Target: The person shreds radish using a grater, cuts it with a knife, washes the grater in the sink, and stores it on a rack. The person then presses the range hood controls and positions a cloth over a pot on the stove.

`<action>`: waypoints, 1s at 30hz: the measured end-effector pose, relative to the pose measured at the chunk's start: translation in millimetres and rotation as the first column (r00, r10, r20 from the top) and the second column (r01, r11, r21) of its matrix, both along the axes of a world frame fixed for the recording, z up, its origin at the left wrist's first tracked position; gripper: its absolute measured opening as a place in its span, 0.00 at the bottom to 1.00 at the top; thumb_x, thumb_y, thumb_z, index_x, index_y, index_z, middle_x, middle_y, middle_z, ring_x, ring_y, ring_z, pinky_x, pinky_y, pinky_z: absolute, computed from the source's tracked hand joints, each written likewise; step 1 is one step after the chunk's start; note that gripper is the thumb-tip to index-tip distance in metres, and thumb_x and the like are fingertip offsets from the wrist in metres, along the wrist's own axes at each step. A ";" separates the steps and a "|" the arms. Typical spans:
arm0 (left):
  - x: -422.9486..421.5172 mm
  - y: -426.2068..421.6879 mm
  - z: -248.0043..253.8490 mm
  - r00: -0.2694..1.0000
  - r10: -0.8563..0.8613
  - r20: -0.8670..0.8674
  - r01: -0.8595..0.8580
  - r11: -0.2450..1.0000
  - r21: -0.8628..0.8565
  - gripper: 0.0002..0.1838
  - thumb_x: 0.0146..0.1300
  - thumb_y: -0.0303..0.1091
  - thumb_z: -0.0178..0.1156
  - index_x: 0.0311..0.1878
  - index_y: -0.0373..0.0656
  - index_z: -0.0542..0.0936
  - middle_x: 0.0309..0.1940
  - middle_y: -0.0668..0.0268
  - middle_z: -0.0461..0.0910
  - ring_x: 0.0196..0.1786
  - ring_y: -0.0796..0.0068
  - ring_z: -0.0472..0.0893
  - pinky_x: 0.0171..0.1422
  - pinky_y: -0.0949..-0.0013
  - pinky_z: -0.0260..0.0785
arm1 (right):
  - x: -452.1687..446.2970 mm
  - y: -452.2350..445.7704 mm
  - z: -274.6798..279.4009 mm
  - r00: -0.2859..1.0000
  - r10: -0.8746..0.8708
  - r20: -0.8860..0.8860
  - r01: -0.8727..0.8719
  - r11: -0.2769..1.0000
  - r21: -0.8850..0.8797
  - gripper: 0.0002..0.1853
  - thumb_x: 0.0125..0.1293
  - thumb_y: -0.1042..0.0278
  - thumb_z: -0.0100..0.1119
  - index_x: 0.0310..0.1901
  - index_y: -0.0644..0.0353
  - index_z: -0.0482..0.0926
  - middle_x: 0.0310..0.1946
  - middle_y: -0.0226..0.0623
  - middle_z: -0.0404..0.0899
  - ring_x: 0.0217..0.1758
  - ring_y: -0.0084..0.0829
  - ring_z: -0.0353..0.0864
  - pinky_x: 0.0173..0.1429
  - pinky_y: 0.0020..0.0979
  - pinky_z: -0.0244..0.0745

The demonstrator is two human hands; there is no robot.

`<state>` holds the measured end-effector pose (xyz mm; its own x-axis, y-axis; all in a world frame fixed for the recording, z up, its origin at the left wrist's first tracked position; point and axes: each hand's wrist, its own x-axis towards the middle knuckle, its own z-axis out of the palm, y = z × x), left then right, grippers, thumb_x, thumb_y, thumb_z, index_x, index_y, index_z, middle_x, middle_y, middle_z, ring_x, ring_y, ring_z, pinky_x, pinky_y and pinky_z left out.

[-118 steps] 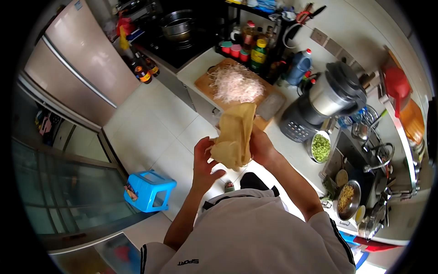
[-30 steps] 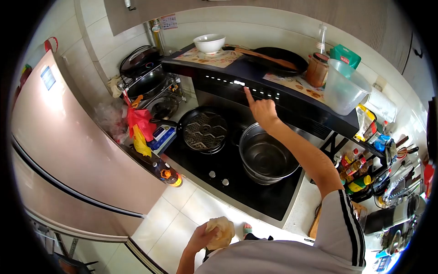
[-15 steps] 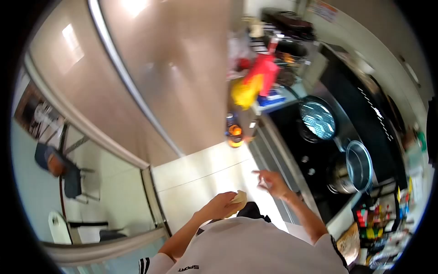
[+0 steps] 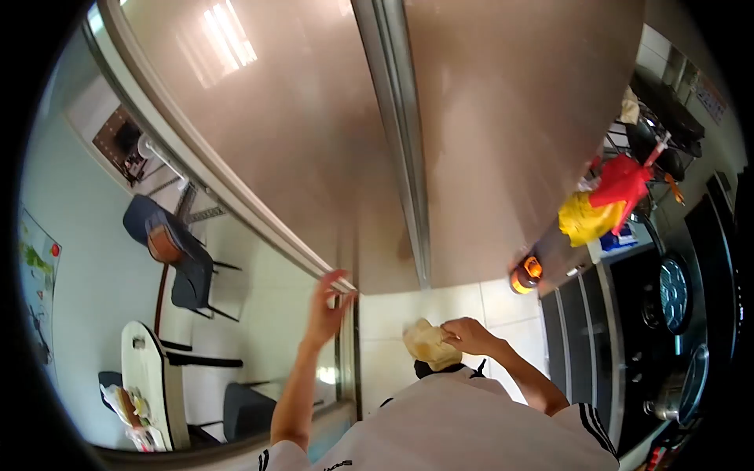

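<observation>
A crumpled beige cloth (image 4: 424,342) hangs from my right hand (image 4: 470,336), whose thumb and fingers pinch its right side in front of my waist. My left hand (image 4: 327,308) is raised at the lower corner of a tall, glossy beige door (image 4: 267,149). Its fingers are apart and slightly curved, with nothing in them. Whether the fingertips touch the door's edge I cannot tell. A metal strip (image 4: 400,157) runs between this door and a second beige door (image 4: 510,141) on the right.
At right, a stove counter holds a pan (image 4: 673,294) and a metal pot (image 4: 674,400). A red and yellow bag (image 4: 601,208) hangs near it, above a dark bottle (image 4: 526,276) on the floor. Left, past a sliding-door frame, are a chair (image 4: 173,243) and a white table (image 4: 149,369).
The view has turned left, bringing the beige doors to the middle. The cloth has passed from my left hand to my right. My left hand has risen toward the door edge.
</observation>
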<state>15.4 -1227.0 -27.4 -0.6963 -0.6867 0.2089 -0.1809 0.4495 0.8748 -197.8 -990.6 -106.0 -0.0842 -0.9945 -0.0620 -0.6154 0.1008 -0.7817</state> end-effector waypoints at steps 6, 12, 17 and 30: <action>114.4 -272.2 65.2 0.677 0.562 -0.476 -0.564 0.811 0.156 0.18 0.65 0.45 0.54 0.53 0.46 0.73 0.49 0.67 0.73 0.53 0.74 0.70 0.55 0.66 0.63 | -2.4 -125.8 -13.1 0.997 0.042 -0.067 -0.037 0.997 0.067 0.08 0.56 0.67 0.54 0.33 0.61 0.75 0.30 0.45 0.77 0.37 0.46 0.77 0.41 0.42 0.70; 163.0 -539.2 69.5 0.506 0.640 -0.577 -0.114 0.714 0.691 0.28 0.69 0.46 0.47 0.66 0.40 0.60 0.64 0.62 0.62 0.64 0.65 0.65 0.69 0.62 0.54 | 9.9 -218.3 15.6 0.988 0.027 -0.152 -0.001 0.986 0.170 0.08 0.55 0.67 0.54 0.35 0.59 0.77 0.31 0.43 0.78 0.38 0.44 0.78 0.43 0.41 0.72; 89.3 -628.8 90.1 0.623 0.592 -0.512 0.086 0.599 0.796 0.27 0.70 0.44 0.45 0.67 0.40 0.58 0.62 0.60 0.65 0.63 0.64 0.66 0.68 0.60 0.56 | 53.0 -254.0 24.4 0.953 -0.195 -0.233 0.258 0.925 0.279 0.11 0.57 0.66 0.54 0.42 0.55 0.77 0.34 0.41 0.79 0.42 0.42 0.79 0.44 0.41 0.73; 23.9 -696.4 48.2 0.813 0.417 -0.406 0.116 0.567 0.815 0.28 0.70 0.46 0.44 0.67 0.40 0.59 0.62 0.59 0.65 0.63 0.64 0.66 0.67 0.59 0.56 | 237.7 -279.4 25.2 0.764 -0.641 -0.081 0.640 0.734 0.228 0.08 0.60 0.66 0.55 0.37 0.61 0.75 0.32 0.44 0.77 0.40 0.45 0.76 0.42 0.42 0.70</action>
